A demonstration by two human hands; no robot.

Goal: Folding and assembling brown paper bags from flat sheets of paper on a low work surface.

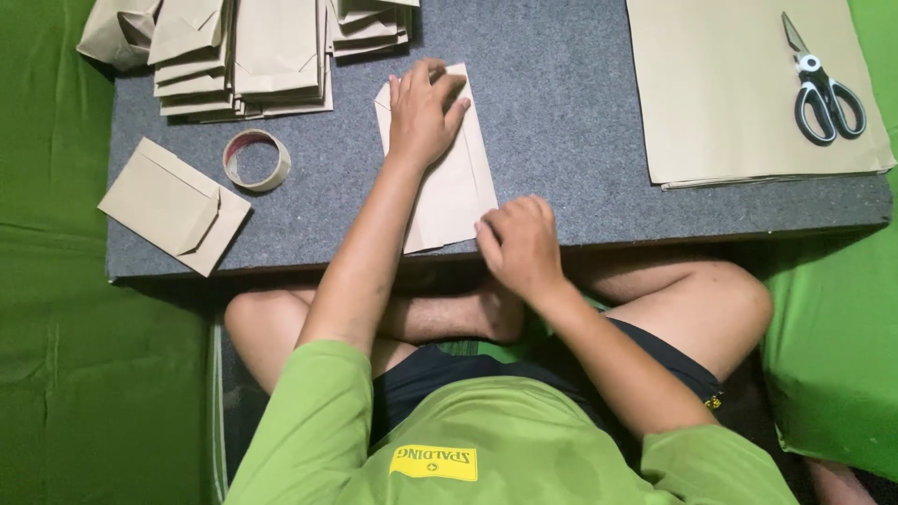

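Folding a brown paper bag [449, 182] near the middle of the grey desk [561, 122]. Left hand [423, 114] pressed flat on the bag's far end, at about 12 o'clock, fingers together and slightly curled at the tips. Right hand [519, 245] at the bag's near corner, about 5 o'clock, fingers bunched; probably pinching the paper edge, though hard to tell from this angle.

Best done, by the look of it, by keeping the far end pinned firmly and running the crease along a straight edge, so the sides stay parallel.

Finished bags [248, 51] stacked at 11 o'clock, all flat, nothing visible inside. One more folded bag [173, 206] at 9 o'clock, beside a tape roll [255, 160]. Scissors [821, 89] on uncut sheets [730, 103] at 2 o'clock.
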